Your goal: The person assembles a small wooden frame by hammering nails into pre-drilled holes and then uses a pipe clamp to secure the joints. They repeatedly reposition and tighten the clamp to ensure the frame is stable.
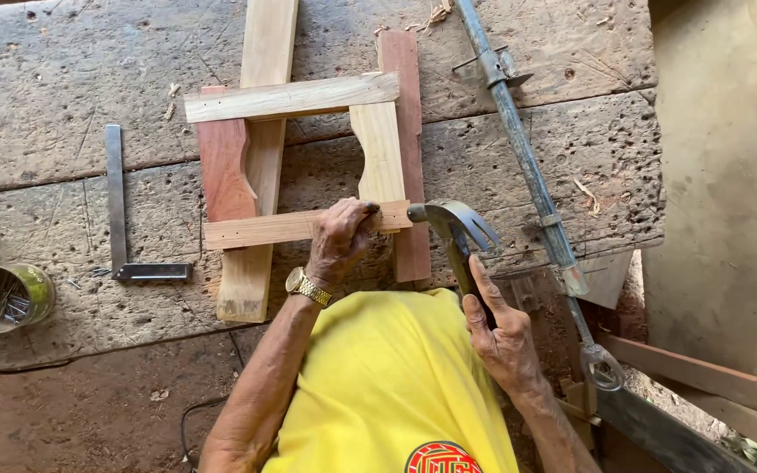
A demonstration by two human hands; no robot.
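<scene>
Two hands at work: my left hand (340, 238) has its fingers pinched on the lower crosspiece (295, 227) of a wooden frame (308, 166) lying on the table (63, 158) (worn, pitted), while my right hand (499, 337) has its fingers wrapped around a claw hammer (454, 229) just beside it.

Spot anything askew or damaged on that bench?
The bench is pitted with holes and cracked along its length. Loose nails lie beside the tin. The frame's top slat sits slightly tilted.

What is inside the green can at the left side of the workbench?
The green can holds loose metal nails, lying jumbled. Its bottom under the nails is hidden, so their depth cannot be seen.
</scene>
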